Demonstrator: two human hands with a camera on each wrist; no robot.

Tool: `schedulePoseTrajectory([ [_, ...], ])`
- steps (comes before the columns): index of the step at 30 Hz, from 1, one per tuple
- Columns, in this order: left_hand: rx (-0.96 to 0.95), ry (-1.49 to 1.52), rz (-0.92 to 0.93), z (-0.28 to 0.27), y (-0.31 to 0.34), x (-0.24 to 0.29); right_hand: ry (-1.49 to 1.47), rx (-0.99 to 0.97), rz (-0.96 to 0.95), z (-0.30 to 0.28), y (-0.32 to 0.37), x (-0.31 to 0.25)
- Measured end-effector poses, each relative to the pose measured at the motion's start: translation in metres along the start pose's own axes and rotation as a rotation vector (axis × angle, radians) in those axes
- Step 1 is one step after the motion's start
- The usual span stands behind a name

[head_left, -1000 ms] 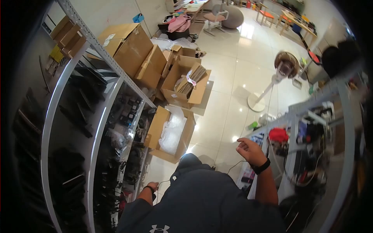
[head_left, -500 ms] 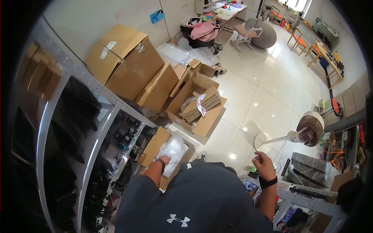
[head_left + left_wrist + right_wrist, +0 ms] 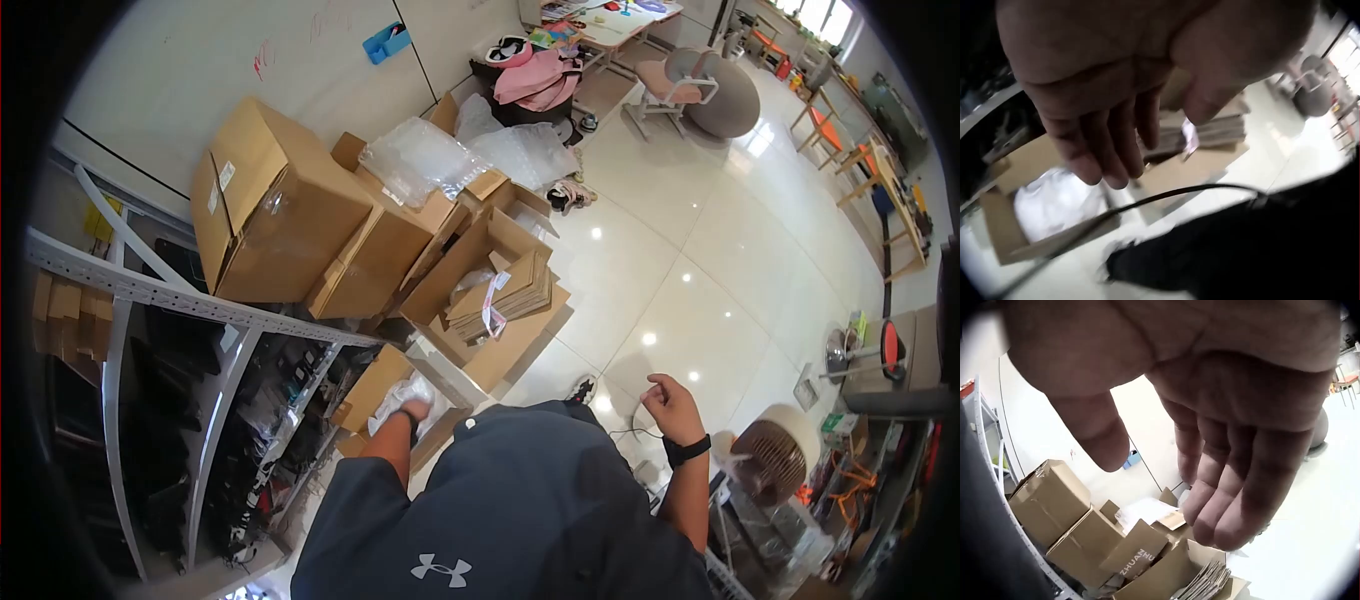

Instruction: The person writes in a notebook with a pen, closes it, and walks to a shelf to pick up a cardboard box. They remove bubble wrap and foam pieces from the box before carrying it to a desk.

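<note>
My left hand [image 3: 416,410] hangs over a small open carton [image 3: 372,385] in the head view, overlapping the white plastic wrap [image 3: 388,402] inside it. In the left wrist view the fingers [image 3: 1113,147] bend loosely and hold nothing, with the carton's white plastic wrap [image 3: 1057,203] lying beyond them. My right hand [image 3: 675,408] is held out over the floor at the right, away from the cartons. Its fingers [image 3: 1229,500] are relaxed and nothing is between them in the right wrist view. Each wrist wears a black band.
A larger open carton [image 3: 545,335] holds flattened cardboard [image 3: 510,300]. Big boxes [image 3: 285,215] stand along the wall behind it. A metal shelf [image 3: 200,305] rises on the left. At the right is a standing fan [image 3: 775,455]. A dark cable [image 3: 1179,190] crosses the left wrist view.
The head view has turned left, so the fan and far furniture sit further right. My left hand has swung forward from beside the shelf to over the small carton. My right hand stays raised.
</note>
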State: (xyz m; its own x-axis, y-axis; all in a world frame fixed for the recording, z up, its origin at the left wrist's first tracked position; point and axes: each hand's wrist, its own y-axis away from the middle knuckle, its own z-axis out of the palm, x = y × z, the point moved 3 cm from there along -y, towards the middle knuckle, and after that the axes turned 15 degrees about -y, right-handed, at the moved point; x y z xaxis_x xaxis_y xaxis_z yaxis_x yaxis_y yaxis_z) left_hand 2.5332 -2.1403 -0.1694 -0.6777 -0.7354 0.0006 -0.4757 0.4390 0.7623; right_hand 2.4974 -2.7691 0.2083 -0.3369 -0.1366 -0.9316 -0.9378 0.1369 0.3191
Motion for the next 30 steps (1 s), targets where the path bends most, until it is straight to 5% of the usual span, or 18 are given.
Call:
schedulePoseTrajectory([
  [1, -0.197, 0.296, -0.132, 0.001, 0.026, 0.031, -0.039, -0.022, 0.004, -0.017, -0.019, -0.004],
  [2, -0.314, 0.200, -0.039, -0.068, 0.078, 0.069, 0.003, -0.035, 0.004, -0.033, -0.037, -0.010],
  [3, -0.606, 0.954, -0.570, -0.047, 0.089, 0.082, 0.003, -0.055, 0.010, -0.049, -0.056, -0.017],
  [4, -0.414, 0.820, -0.425, -0.037, 0.104, 0.095, 0.118, -0.075, -0.008, -0.063, -0.073, -0.025],
  [5, -0.395, 0.849, -0.484, -0.052, 0.115, 0.109, 0.232, -0.099, -0.026, -0.072, -0.088, -0.029],
  [7, -0.302, 1.474, -0.835, -0.066, 0.125, 0.134, 0.266, -0.124, -0.044, -0.081, -0.116, -0.033],
  [11, -0.342, 1.554, -0.766, -0.079, 0.104, 0.142, 0.074, -0.177, -0.016, -0.076, -0.166, -0.036],
  [14, -0.106, 0.401, -0.255, -0.148, 0.069, 0.122, 0.064, -0.229, 0.043, -0.060, -0.191, -0.029],
  [16, 0.034, 0.501, -0.322, -0.155, 0.026, 0.098, 0.095, -0.269, -0.058, -0.054, -0.201, -0.025],
  [17, 0.048, 0.857, -0.430, -0.171, 0.009, 0.088, 0.126, -0.320, -0.168, -0.055, -0.207, -0.025],
  [19, 0.201, 1.259, -0.761, -0.194, -0.031, 0.081, 0.063, -0.307, -0.059, -0.066, -0.221, -0.014],
  [21, 0.141, 1.344, -0.631, -0.237, -0.063, 0.074, 0.221, -0.227, 0.144, -0.091, -0.234, -0.002],
  [25, 0.019, 1.123, -0.406, -0.282, -0.133, 0.055, 0.512, 0.016, 0.206, -0.157, -0.248, 0.036],
  [29, 0.111, 1.044, -0.434, -0.328, -0.168, 0.031, 0.409, 0.128, 0.312, -0.204, -0.244, 0.096],
  [30, 0.139, 1.140, -0.464, -0.318, -0.185, 0.022, 0.122, 0.203, 0.429, -0.210, -0.242, 0.110],
])
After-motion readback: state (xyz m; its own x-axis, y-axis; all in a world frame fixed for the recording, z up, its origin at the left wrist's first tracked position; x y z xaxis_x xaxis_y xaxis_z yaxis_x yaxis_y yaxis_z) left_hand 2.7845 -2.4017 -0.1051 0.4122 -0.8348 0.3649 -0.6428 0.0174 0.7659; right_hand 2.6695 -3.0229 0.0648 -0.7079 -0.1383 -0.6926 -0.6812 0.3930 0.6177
